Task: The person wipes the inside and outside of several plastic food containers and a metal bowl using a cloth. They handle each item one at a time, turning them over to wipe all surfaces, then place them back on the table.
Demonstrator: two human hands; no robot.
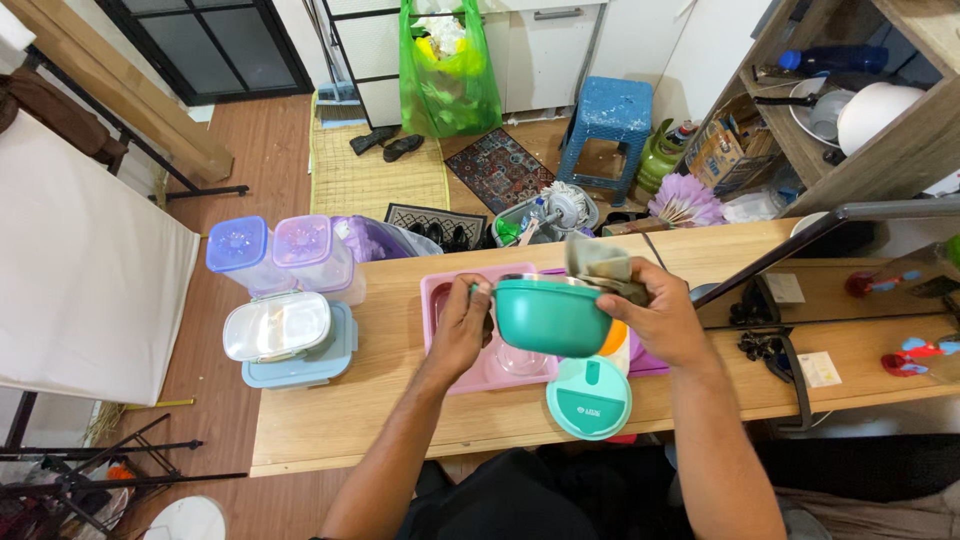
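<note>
Both hands are closed on the same thing: the left hand [462, 325] pinches the near-left rim of a teal bowl [552, 316], fingers curled over the edge, while my right hand [665, 318] clamps the opposite rim and presses a grey-green cloth [600, 268] against it, folded and sticking up above the bowl. So neither hand has any slack; each is shut around its side of the rim.

From up here I see the bowl held in the air, tilted so its outer wall faces me and its mouth points away, over the pink tray [440, 300] on the wooden table [330, 420]. The relation that matters: the bowl sits directly between the two hands, its rim line running left to right from one grip to the other, and the cloth lies on the right-hand side of it, so the right hand is the nearer one to the cloth (it already has it). The left hand only steadies.

Below the bowl, touching the table near its front edge, lies a round teal lid [590, 398], closer to the right forearm than the left. A clear glass bowl [522, 362] rests in the tray under the held bowl. Well off to the left stand stacked lidded storage boxes [285, 340].
</note>
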